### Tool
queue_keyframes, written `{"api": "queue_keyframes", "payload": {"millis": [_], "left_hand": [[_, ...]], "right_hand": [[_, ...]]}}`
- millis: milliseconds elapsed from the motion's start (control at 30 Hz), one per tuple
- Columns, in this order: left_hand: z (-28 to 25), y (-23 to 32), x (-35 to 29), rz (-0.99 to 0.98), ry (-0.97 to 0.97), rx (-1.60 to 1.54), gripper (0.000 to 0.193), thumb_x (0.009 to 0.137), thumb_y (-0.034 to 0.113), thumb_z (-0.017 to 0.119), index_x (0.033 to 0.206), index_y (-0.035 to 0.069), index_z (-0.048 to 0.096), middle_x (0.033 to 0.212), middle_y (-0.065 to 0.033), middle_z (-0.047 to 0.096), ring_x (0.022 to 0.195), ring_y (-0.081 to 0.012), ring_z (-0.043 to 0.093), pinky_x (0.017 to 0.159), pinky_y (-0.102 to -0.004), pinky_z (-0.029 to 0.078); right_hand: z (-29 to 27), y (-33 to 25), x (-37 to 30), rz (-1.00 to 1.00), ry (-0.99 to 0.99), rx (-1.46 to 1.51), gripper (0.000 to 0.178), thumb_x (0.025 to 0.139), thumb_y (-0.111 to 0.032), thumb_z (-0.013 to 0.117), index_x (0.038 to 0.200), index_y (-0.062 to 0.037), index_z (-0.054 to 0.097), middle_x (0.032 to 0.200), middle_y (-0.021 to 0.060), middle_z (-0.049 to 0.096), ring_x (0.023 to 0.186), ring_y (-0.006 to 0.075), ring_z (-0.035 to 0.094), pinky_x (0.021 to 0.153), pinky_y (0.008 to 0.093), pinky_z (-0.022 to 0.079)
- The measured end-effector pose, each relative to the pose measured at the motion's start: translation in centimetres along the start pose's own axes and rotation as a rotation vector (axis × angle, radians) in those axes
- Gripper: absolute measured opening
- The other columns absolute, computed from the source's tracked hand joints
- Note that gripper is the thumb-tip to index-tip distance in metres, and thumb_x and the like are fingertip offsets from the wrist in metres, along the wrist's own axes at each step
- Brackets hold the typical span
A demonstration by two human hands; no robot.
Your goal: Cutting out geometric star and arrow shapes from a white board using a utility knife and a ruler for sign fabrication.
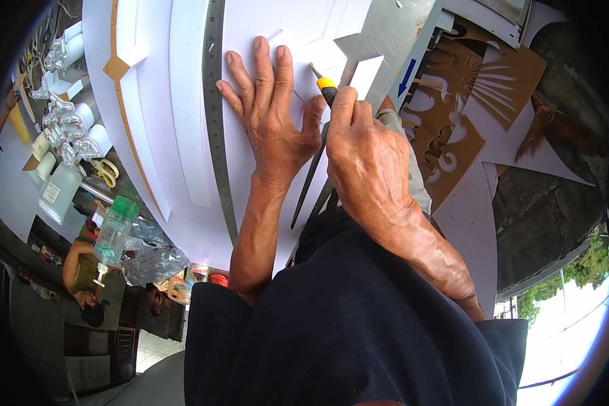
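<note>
My left hand [269, 118] lies flat on a white sheet [250, 17], its fingers spread. In my right hand [372, 152] is a craft knife [327, 84] with a black grip and a yellow collar. Its pointed blade slants toward the sheet, just right of my left fingers; whether it touches is too small to tell. Cut outlines and narrow slivers show around the blade. Beside my left hand runs a long dark metal ruler [213, 88]. Between my wrists, a dark pointed strip [309, 183] lies over the white surface.
Long white strips [189, 122] lie left of the ruler. A pump bottle [117, 230], yellow-handled scissors [105, 172] and clear-and-white parts [81, 122] are at far left. Brown cut-out sheets [446, 149] are at right. Another person [81, 271] is at lower left.
</note>
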State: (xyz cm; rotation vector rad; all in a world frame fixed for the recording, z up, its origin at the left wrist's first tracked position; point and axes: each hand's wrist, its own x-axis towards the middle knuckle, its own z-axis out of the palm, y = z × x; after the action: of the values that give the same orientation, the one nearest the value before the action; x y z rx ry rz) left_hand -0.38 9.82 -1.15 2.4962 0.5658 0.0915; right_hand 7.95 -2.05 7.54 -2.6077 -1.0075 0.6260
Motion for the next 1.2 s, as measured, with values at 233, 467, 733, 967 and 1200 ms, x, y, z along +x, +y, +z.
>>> {"api": "queue_keyframes", "payload": {"millis": [233, 467, 733, 967, 1200], "left_hand": [[0.0, 0.1, 0.2, 0.007, 0.007, -0.012, 0.078, 0.103, 0.064, 0.047, 0.149, 0.002, 0.054, 0.166, -0.0205, 0.036, 0.158, -0.0487, 0.009, 0.121, -0.0694, -0.006], [-0.1, 0.1, 0.2, 0.024, 0.009, 0.001, 0.076, 0.101, 0.061, 0.053, 0.149, 0.002, 0.053, 0.165, -0.0201, 0.036, 0.158, -0.0481, 0.009, 0.121, -0.0690, -0.006], [0.2, -0.5, -0.1, 0.026, 0.017, -0.002, 0.072, 0.098, 0.055, 0.062, 0.150, 0.005, 0.054, 0.166, -0.0184, 0.037, 0.158, -0.0470, 0.009, 0.122, -0.0686, -0.006], [0.6, -0.9, 0.0, 0.074, 0.063, 0.027, 0.077, 0.096, 0.059, 0.064, 0.150, 0.004, 0.054, 0.165, -0.0186, 0.037, 0.158, -0.0476, 0.012, 0.121, -0.0714, -0.001], [0.6, -0.8, -0.1, 0.071, 0.064, 0.004, 0.076, 0.093, 0.052, 0.071, 0.150, 0.006, 0.054, 0.165, -0.0170, 0.038, 0.158, -0.0462, 0.013, 0.121, -0.0717, 0.000]], "right_hand": [[-0.1, 0.1, 0.0, -0.011, 0.017, -0.019, 0.022, 0.095, -0.008, 0.064, 0.096, 0.0135, 0.058, 0.073, 0.0150, 0.057, 0.056, 0.0235, 0.067, 0.044, 0.0315, 0.054], [-0.5, 0.6, 0.0, 0.124, -0.165, 0.097, 0.026, 0.084, 0.002, 0.066, 0.107, 0.0073, 0.054, 0.077, 0.0175, 0.061, 0.072, 0.0365, 0.069, 0.059, 0.0427, 0.058], [0.8, 2.8, -1.2, 0.089, 0.012, 0.382, 0.023, 0.095, -0.006, 0.063, 0.114, 0.0037, 0.054, 0.082, 0.0188, 0.065, 0.066, 0.0408, 0.068, 0.062, 0.0495, 0.057], [-0.5, 2.8, -1.4, 0.169, 0.084, 0.509, 0.034, 0.099, -0.012, 0.064, 0.128, 0.0026, 0.055, 0.085, 0.0188, 0.063, 0.069, 0.0403, 0.066, 0.062, 0.0495, 0.054], [2.0, 3.2, -0.4, 0.052, 0.094, 0.440, 0.032, 0.100, -0.013, 0.063, 0.126, 0.0017, 0.052, 0.088, 0.0209, 0.063, 0.072, 0.0425, 0.068, 0.060, 0.0510, 0.053]]}}
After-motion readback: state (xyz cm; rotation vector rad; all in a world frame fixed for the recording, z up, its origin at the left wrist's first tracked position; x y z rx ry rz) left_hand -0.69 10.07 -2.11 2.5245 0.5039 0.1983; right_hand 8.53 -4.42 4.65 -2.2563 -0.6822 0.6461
